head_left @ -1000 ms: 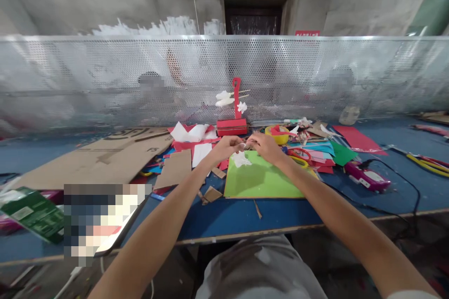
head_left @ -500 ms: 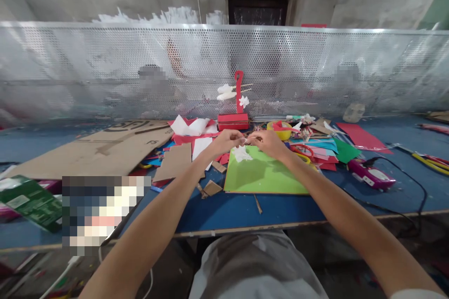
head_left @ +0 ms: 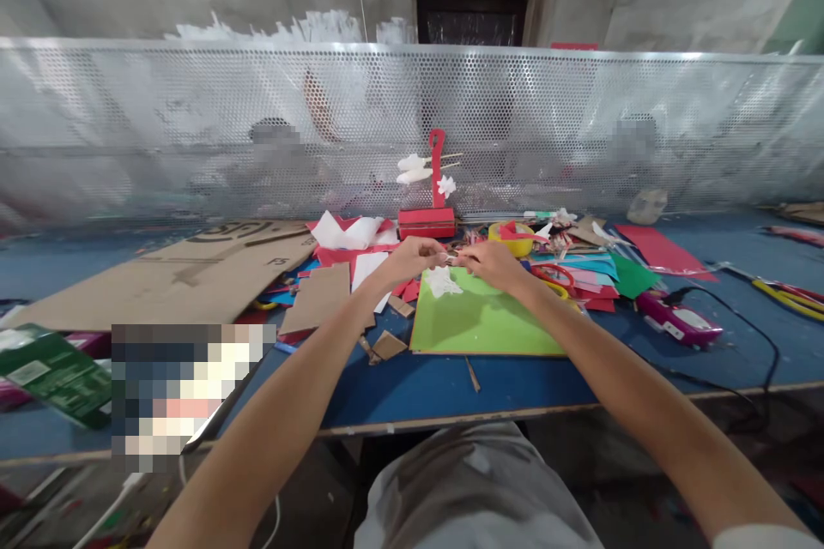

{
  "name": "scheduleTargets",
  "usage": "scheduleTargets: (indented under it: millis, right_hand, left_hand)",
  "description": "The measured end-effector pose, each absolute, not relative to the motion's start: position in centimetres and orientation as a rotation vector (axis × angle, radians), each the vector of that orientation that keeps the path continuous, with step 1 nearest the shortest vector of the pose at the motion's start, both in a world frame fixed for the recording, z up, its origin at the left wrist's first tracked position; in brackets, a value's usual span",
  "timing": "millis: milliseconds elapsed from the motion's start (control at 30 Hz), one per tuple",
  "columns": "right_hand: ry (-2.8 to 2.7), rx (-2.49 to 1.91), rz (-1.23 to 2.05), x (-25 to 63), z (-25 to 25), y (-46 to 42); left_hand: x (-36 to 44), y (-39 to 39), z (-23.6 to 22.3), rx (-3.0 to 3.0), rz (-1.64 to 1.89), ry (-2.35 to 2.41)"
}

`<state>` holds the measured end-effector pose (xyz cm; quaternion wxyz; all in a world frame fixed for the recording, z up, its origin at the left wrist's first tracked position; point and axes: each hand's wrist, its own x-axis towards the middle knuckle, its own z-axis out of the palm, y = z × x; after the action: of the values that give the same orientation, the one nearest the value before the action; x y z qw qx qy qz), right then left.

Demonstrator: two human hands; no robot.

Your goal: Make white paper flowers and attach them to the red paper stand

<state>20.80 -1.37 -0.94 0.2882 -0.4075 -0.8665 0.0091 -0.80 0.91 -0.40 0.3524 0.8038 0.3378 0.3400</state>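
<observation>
Close together above the far edge of a green sheet (head_left: pixel 489 322), my left hand (head_left: pixel 420 257) and my right hand (head_left: pixel 489 264) pinch a small white piece (head_left: pixel 449 258) between them. It looks like paper or cotton; its kind is too small to make out. Just below the fingers, a white fluffy-looking cutout (head_left: pixel 441 281) lies on the green sheet. Behind the hands stands a red box-shaped base (head_left: pixel 426 223) with an upright red hooked strip (head_left: pixel 437 163). White puffs (head_left: pixel 414 176) on thin sticks and a white star-like flower (head_left: pixel 446 186) are attached to the strip.
Brown cardboard (head_left: pixel 173 274) spreads over the left side, near a green box (head_left: pixel 57 373). Yellow tape (head_left: pixel 511 240), coloured paper (head_left: pixel 579 270) and scissors (head_left: pixel 557 277) crowd the right. Further right lie a purple device (head_left: pixel 679 317) with a black cord and yellow-handled pliers (head_left: pixel 789 298). A perforated metal screen (head_left: pixel 193 137) closes the back.
The fingers have shifted slightly around the small white piece, and less of it shows now. Both hands stay in nearly the same place.
</observation>
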Motion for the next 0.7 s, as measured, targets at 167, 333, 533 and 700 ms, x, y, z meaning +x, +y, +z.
scheduleTargets:
  millis: [167,333,533,700]
  right_hand:
    - [-2.354,-1.181,0.071,21.08,-0.76,-1.26]
    - [-2.330,-1.021,0.050,20.88,-0.86,-1.51]
    - [-2.287,-0.976,0.012,20.52,-1.23,-1.60]
    - [-2.312,-1.014,-0.056,20.32,-1.23,-1.70]
  left_hand:
    - [-0.96,1.63,-1.19,2.120,0.819,0.887]
    - [-0.76,1.39,-1.24,2.121,0.779,0.924]
    - [-0.76,1.09,-0.96,2.082,0.781,0.919]
    - [-0.72,1.10,-0.90,2.115,0.785,0.928]
